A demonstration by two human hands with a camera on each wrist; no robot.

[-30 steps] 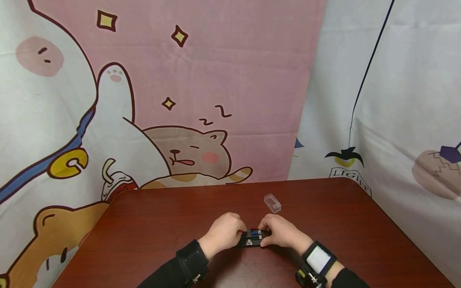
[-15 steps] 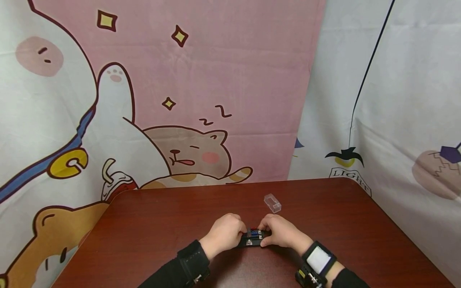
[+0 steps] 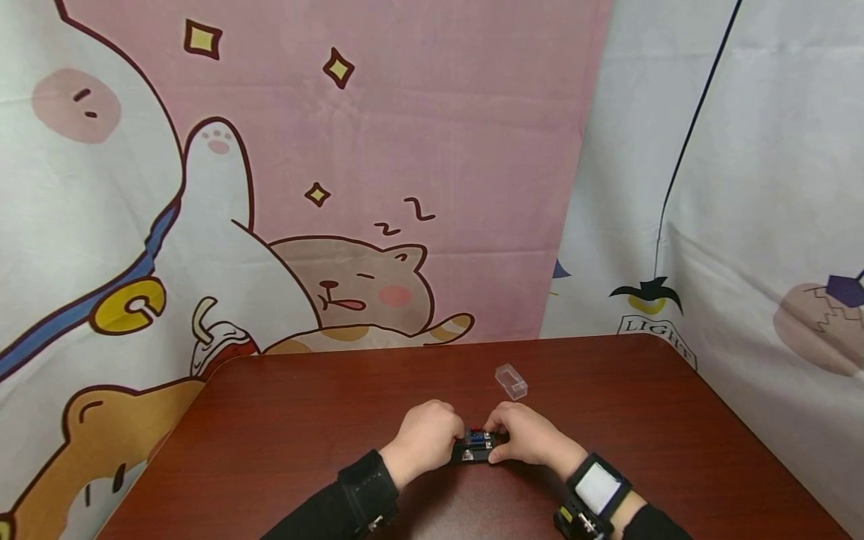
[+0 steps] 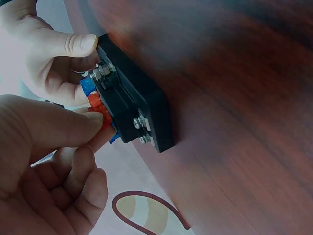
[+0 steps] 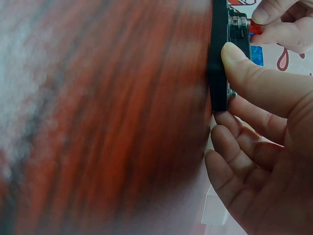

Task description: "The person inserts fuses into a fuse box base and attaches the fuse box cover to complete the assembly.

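Observation:
A black fuse block [image 3: 478, 453] with metal screw terminals rests on the table between both hands. Blue fuses [image 4: 87, 87] and red blade fuses [image 4: 96, 101] stand in a row along its top. The left hand [image 3: 428, 436] reaches over the block's left end. Its thumb and forefinger pinch a red blade fuse [image 5: 255, 27]; whether that fuse is fully seated is hidden by the fingertips. From the other side, the right hand [image 3: 529, 437] grips the block's right end, thumb on the near side and fingers behind, the other fingers loosely curled.
A clear plastic cover [image 3: 511, 382] lies on the brown table [image 3: 304, 420] beyond the right hand. Behind the table's far edge hangs a printed cartoon cloth [image 3: 472, 187]. Each wrist wears a strapped black device [image 3: 586, 504].
The left hand has shifted slightly to the right over the block, still pinching. The right hand and the block stay in place.

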